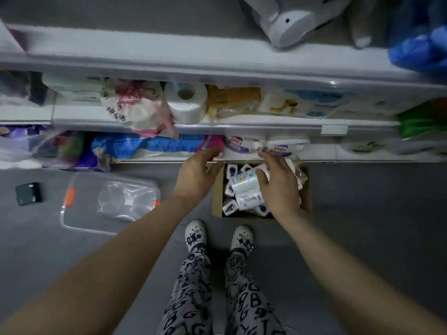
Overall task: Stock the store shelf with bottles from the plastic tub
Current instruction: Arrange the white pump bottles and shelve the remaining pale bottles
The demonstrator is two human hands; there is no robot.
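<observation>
1. Reaching the left hand [197, 174] toward the low store shelf [266, 128], fingers loose and holding nothing, maybe getting ready to make room.
2. Laying the right hand [280, 182] over small white bottles [244, 183] with blue and purple labels, all jumbled in the cardboard box [217, 192] near the shelf; not showing whether gripping one.
3. Leaving the clear plastic tub [72, 221] on the floor to the left, holding only crinkly plastic.

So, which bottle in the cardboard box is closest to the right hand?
The white bottle with the pale blue label, lying on top of the pile against the right hand; the others lie lower.
</observation>
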